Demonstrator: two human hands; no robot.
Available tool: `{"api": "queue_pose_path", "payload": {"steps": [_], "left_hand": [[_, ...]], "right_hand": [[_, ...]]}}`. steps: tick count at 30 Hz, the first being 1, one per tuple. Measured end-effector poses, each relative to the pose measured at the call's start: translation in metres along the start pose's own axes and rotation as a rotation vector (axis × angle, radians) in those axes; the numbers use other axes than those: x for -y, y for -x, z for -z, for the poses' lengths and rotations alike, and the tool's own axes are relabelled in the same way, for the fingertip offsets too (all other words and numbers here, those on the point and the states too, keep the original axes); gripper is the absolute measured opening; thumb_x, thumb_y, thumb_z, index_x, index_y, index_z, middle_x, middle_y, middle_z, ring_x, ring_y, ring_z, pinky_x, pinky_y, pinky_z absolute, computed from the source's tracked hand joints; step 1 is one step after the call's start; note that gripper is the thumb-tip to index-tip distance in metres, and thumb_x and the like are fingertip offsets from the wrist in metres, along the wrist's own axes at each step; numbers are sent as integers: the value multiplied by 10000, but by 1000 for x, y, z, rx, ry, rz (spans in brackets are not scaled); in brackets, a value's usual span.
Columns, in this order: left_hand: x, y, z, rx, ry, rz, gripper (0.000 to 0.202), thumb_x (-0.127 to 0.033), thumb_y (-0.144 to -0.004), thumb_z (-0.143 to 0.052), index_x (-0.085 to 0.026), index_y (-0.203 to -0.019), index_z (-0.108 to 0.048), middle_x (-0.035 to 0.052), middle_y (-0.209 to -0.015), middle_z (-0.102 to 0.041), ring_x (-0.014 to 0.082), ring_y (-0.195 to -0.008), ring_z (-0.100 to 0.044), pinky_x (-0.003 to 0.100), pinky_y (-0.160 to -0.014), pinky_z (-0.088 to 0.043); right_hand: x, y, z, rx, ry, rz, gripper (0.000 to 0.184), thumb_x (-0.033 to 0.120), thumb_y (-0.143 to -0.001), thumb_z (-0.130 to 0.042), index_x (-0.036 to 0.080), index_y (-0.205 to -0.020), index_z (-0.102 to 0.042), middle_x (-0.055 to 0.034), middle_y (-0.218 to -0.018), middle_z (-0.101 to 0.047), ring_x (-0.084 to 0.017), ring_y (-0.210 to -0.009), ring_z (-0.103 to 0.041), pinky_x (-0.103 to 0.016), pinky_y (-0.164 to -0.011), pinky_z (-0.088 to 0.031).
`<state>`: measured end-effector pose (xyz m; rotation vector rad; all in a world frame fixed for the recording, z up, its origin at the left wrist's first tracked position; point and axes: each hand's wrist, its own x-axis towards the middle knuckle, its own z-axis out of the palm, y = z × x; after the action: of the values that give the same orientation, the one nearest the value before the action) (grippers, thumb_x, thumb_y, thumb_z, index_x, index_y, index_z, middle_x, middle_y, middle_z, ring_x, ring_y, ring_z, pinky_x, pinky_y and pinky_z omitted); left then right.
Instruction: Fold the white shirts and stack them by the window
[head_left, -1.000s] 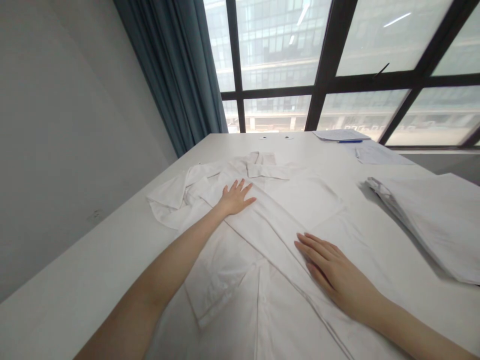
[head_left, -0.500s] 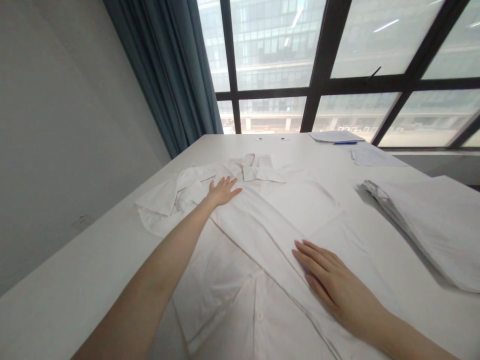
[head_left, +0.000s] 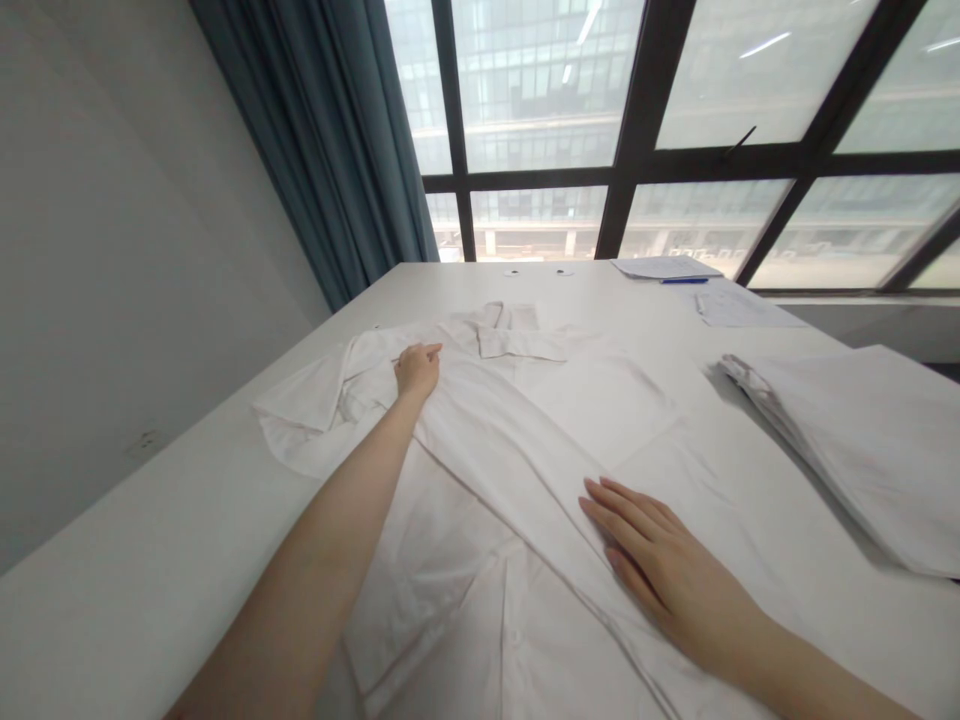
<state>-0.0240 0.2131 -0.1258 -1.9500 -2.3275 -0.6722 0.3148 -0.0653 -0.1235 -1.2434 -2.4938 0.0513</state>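
Observation:
A white button-up shirt lies spread over the table, its collar end away from me. One long sleeve runs diagonally across its body, from my left hand down towards the lower right. My left hand is at the far end of that sleeve, near the shoulder, with its fingers curled in on the fabric. Some of those fingertips are hidden behind the hand. Flat on the cloth at the right, beside the sleeve's edge, rests my right hand, its fingers stretched out.
A folded white cloth item lies at the table's right. Papers and a blue pen are at the far right of the white table. Behind stand the window and a blue curtain; a grey wall is at the left.
My left hand, which lay flat with fingers spread, has drawn slightly back to the left and curled its fingers on the shirt. The right hand stays in place on the fabric.

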Motion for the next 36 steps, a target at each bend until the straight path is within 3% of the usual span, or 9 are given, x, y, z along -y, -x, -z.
{"api": "queue_pose_path", "payload": {"steps": [5,10,15,21,26,31,36], "left_hand": [[4,-2,1,-37,53,11,434,-206,-906,-412,-238,-1253,-671,67,-1254,-670,238,-1182,-588,387,-1059,-417],[5,-2,-1,-32,71,10,454,-165,-904,-387,-249,-1257,-659,59,-1271,-646,218,-1154,-604,360,-1012,-461],[4,0,-2,-24,22,11,501,-182,-911,-390,-226,-1389,-533,105,-1350,-533,237,-1211,-557,363,-1019,-442],[-3,7,-1,-2,-63,-20,473,-304,-938,-436,-228,-1400,-502,163,-1387,-462,319,-1272,-473,470,-1022,-405],[-11,15,6,-53,-105,-115,461,-318,-965,-393,-223,-1404,-495,134,-1506,-368,308,-1378,-346,469,-1109,-307],[-15,13,8,145,-150,-347,449,-292,-989,-314,-214,-1364,-550,47,-1485,-480,208,-1359,-426,350,-1130,-301],[-14,7,4,284,-200,-355,526,-383,-1003,-300,-192,-1485,-392,77,-1585,-309,232,-1457,-290,405,-1157,-250]], "right_hand": [[0,-1,1,25,23,1,438,226,-975,-425,177,-1402,-509,-102,-1464,-502,-242,-1371,-433,-469,-1066,-464],[0,-1,0,20,0,-6,443,221,-968,-435,186,-1404,-509,-103,-1463,-504,-240,-1370,-434,-471,-1071,-458],[-1,-1,-1,5,-18,-14,443,224,-964,-445,206,-1400,-515,-98,-1455,-514,-243,-1369,-436,-473,-1068,-460],[-1,0,0,11,-9,-14,443,225,-967,-443,197,-1405,-508,-96,-1469,-498,-238,-1374,-428,-466,-1076,-453],[0,-2,0,28,13,0,443,227,-973,-429,182,-1407,-502,-105,-1470,-496,-240,-1374,-428,-470,-1073,-453],[1,-2,1,33,15,-4,436,220,-972,-428,177,-1399,-509,-106,-1461,-507,-236,-1373,-428,-461,-1075,-450],[1,-2,1,33,29,-4,442,219,-974,-425,173,-1407,-498,-108,-1469,-497,-232,-1372,-429,-456,-1076,-449]]}}
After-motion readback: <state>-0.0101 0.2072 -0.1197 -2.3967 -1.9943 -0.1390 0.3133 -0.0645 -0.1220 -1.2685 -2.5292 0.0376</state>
